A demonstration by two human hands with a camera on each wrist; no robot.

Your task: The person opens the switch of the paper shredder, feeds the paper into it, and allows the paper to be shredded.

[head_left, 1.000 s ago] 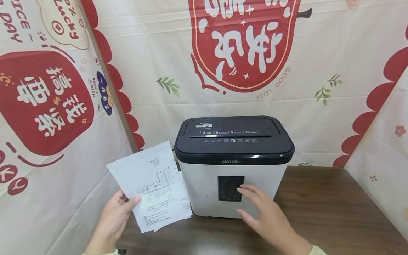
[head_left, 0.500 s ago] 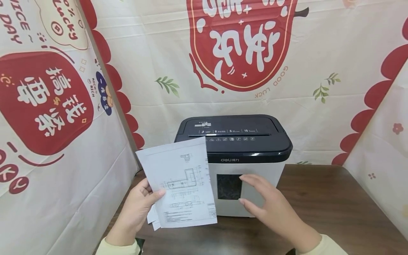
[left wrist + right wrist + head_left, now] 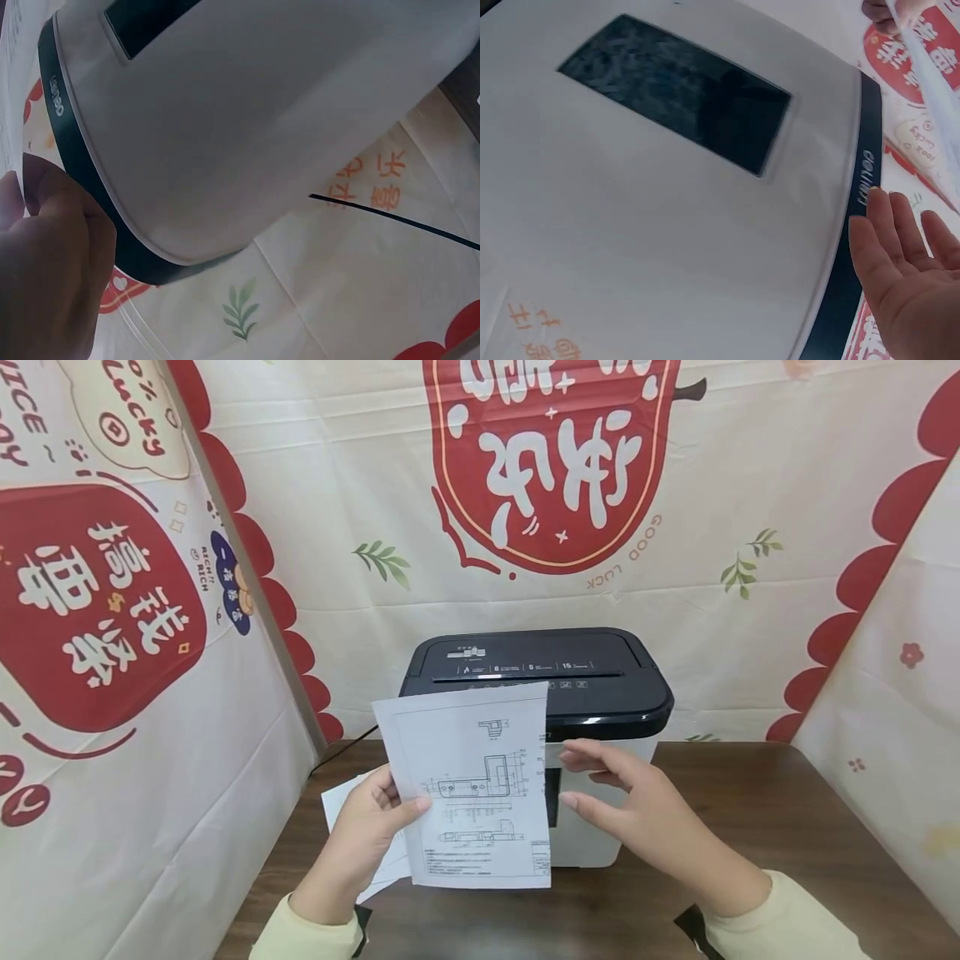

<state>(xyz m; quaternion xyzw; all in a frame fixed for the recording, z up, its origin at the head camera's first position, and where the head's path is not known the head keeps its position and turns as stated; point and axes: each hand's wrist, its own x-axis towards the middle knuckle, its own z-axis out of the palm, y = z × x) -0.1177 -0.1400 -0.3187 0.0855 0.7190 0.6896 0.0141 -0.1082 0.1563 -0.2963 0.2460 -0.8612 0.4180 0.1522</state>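
Observation:
In the head view a printed sheet of paper [image 3: 465, 731] with a technical drawing stands tilted before a paper shredder [image 3: 607, 702]. My left hand [image 3: 360, 831] pinches its left edge, thumb in front and fingers behind. More white sheets [image 3: 341, 802] show behind that hand; whether they are held too, I cannot tell. My right hand [image 3: 637, 802] is near the sheet's right edge, apart from it, with thumb and fingers spread. In the right wrist view my right hand [image 3: 915, 277] holds nothing. The left wrist view shows my left hand [image 3: 56, 255] by the paper's edge.
The shredder has a black lid with a long slot [image 3: 525, 677], a white bin [image 3: 667, 247] and a dark window [image 3: 697, 97]. A black cord [image 3: 345, 750] runs to its left. Printed cloth [image 3: 300, 468] encloses the wooden table [image 3: 750, 827] at the back and sides.
My left hand has carried the paper rightward, in front of the shredder. The rear sheets now show left of the front one. My right hand has risen a little, still holding nothing.

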